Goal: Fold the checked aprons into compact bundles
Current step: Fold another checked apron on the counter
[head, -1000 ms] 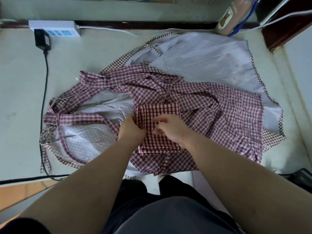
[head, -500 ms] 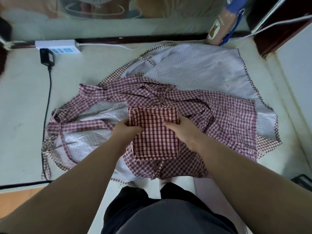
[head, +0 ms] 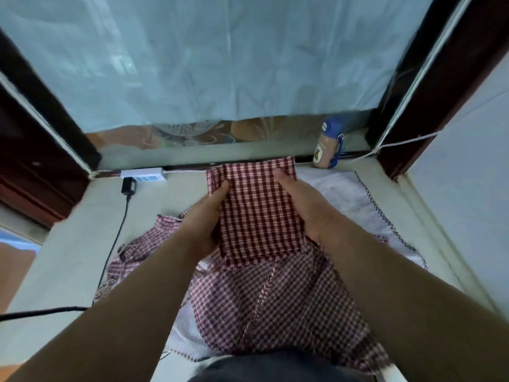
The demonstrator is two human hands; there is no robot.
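A folded bundle of dark red and white checked apron (head: 256, 213) is lifted up in front of me, a flat rectangle. My left hand (head: 205, 221) grips its left edge, thumb on the front face. My right hand (head: 305, 208) holds the right edge, thumb laid on the front face and the other fingers hidden behind the cloth. Below them a loose red checked apron (head: 275, 307) lies spread and crumpled on the pale surface (head: 68, 257). Under that, at the right, lies a pale lilac checked apron (head: 336, 194) with a dark zigzag trim.
A white power strip (head: 144, 173) with a black plug and cable (head: 118, 230) sits at the back left. A tan bottle with a blue cap (head: 327, 147) stands at the back right. A translucent curtain (head: 220, 64) hangs behind, between dark wooden posts.
Both hands have raised the folded bundle off the spread apron and up toward the back. My view has tilted upward, showing the curtain.
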